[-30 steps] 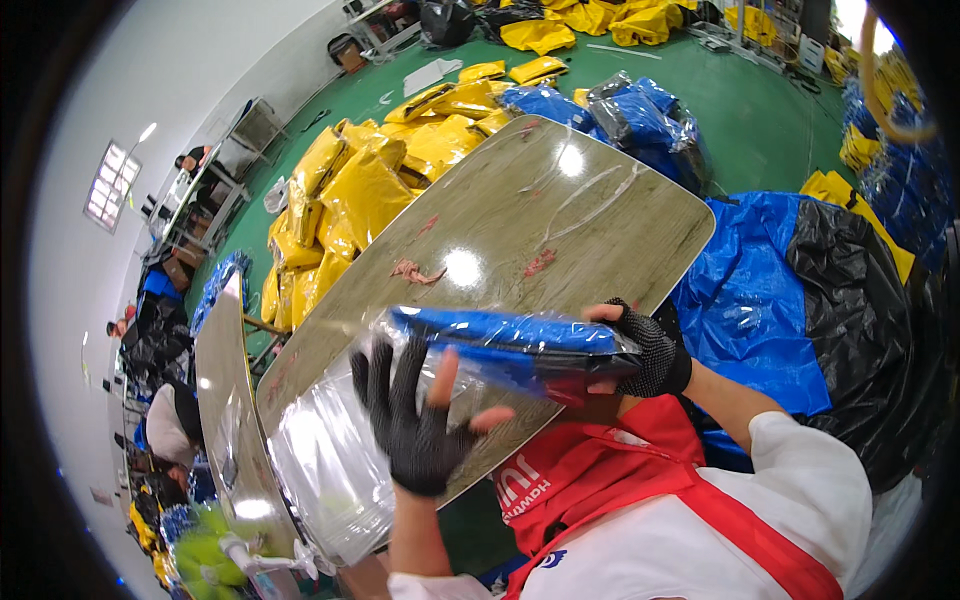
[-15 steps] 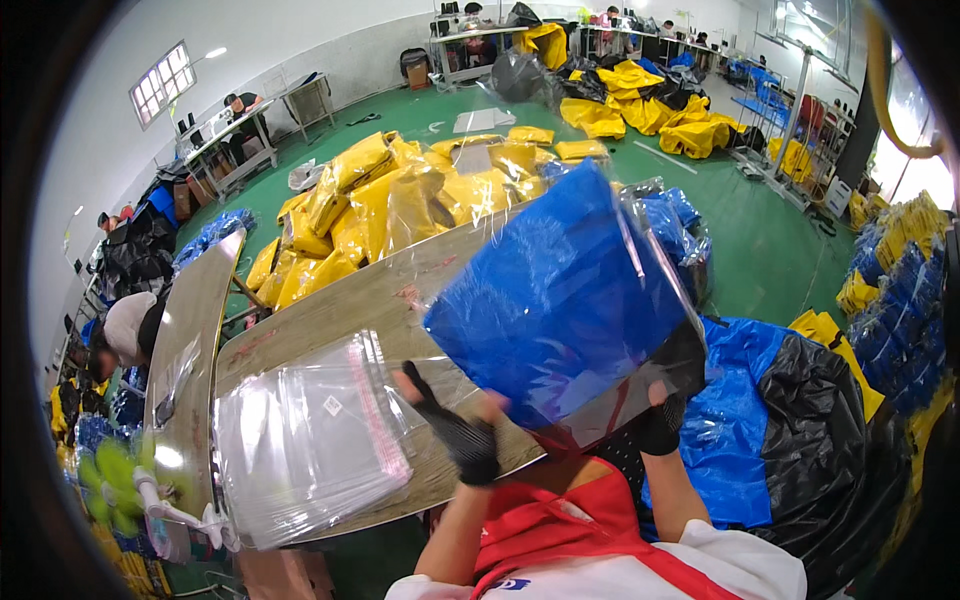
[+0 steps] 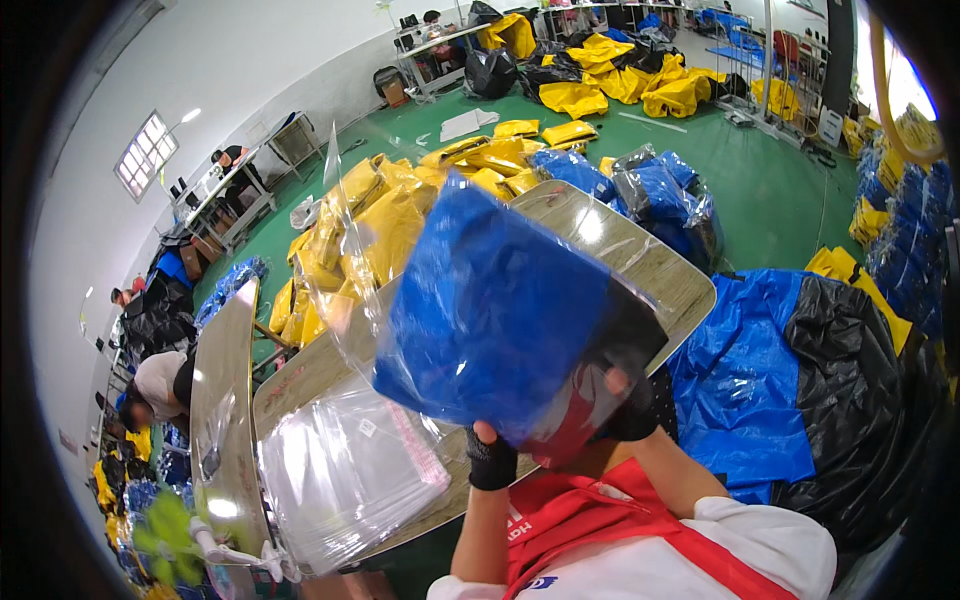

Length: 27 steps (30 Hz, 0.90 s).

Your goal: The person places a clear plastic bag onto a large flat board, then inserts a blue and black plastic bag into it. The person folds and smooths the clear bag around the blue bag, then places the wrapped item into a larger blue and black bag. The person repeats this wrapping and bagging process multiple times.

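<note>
A flat folded blue fabric bundle point(image 3: 490, 310), with a black part at its right, is held up over the table in a clear plastic bag. My right hand point(image 3: 628, 408), in a dark fingerless glove, grips the near right corner, thumb on top. At the near left edge my left hand point(image 3: 490, 458), also gloved, is closed on the packet with its thumb showing; its other fingers are mostly hidden. Loose clear film point(image 3: 345, 250) sticks up from the packet's left side. Below it, a stack of clear plastic bags point(image 3: 340, 480) lies on the table.
The wood-look table point(image 3: 680, 285) extends under the packet. Beyond it are piled yellow packets point(image 3: 385, 220) and blue packets point(image 3: 665, 190). Blue and black sheets point(image 3: 740, 390) lie to the right. A green fan point(image 3: 165, 540) stands at lower left, near a bending person point(image 3: 160, 385).
My left hand, earlier apart from the packet with fingers spread, has closed on its near edge. The packet has shifted left and turned, and film now stands up at its left. The view has shifted.
</note>
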Tool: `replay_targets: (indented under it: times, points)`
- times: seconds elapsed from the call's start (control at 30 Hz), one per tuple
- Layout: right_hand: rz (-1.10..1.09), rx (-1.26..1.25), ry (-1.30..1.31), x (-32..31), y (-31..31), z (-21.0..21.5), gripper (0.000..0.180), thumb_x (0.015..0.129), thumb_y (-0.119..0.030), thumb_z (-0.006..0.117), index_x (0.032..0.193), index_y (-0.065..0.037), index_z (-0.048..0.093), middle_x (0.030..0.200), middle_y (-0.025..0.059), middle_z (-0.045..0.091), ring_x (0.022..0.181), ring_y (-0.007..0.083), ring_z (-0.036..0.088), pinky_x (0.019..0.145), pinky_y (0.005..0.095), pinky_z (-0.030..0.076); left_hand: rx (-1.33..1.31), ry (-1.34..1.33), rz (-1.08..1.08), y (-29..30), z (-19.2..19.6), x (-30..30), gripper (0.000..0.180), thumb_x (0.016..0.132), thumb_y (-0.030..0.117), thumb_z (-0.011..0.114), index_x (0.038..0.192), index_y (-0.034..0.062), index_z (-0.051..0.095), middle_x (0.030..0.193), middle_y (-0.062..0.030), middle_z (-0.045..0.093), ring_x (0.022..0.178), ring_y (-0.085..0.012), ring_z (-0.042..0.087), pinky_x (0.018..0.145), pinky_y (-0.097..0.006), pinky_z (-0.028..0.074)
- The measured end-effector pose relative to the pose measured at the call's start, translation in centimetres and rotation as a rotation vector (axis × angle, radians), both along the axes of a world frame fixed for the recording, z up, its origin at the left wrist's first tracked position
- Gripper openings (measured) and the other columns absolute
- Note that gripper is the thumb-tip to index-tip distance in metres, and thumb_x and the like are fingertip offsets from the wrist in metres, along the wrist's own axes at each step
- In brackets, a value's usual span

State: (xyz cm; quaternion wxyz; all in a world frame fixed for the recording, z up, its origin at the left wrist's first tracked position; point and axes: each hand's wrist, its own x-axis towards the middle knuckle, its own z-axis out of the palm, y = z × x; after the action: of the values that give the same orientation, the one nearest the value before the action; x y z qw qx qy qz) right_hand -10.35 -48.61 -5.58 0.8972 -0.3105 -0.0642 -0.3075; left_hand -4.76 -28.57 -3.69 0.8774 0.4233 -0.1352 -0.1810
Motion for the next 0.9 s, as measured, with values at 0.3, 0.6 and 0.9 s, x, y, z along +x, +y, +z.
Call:
replay_targets:
  times: [0.3,0.6,0.9]
  points:
    - [0.068,-0.413,0.302,-0.4,-2.7,9.8,0.049,0.069,-0.019,0.079,0.11,-0.002,0.059,0.103,0.0111,0.065,0.093,0.018,0.061,0.085,0.0321,0.047,0.883,-0.35,-0.921,3.1,7.6,-6.3,0.051,0.079,0.044,0.068,0.114,0.0062,0.063,0.107,-0.0126,0.065,0.097,-0.0229,0.061,0.085,-0.032,0.047]
    - [-0.493,-1.584,-0.069,0.7,-2.7,19.2,0.067,0.065,-0.031,0.08,0.117,-0.003,0.049,0.113,0.0178,0.055,0.105,0.0328,0.055,0.091,0.0389,0.044,0.956,-0.942,0.232,2.4,16.6,4.4,0.091,0.051,0.035,0.09,0.123,0.0011,0.046,0.116,-0.011,0.054,0.108,-0.0228,0.053,0.095,-0.035,0.041]
    - [-0.097,-0.733,0.506,4.1,-6.8,12.8,0.028,0.087,-0.025,0.06,0.093,0.0,0.07,0.086,0.0061,0.07,0.082,0.0104,0.063,0.078,0.025,0.048,0.421,-0.487,0.187,1.1,13.7,5.5,0.061,0.085,0.052,0.054,0.115,0.0,0.056,0.106,-0.0109,0.06,0.098,-0.0207,0.058,0.09,-0.032,0.043]
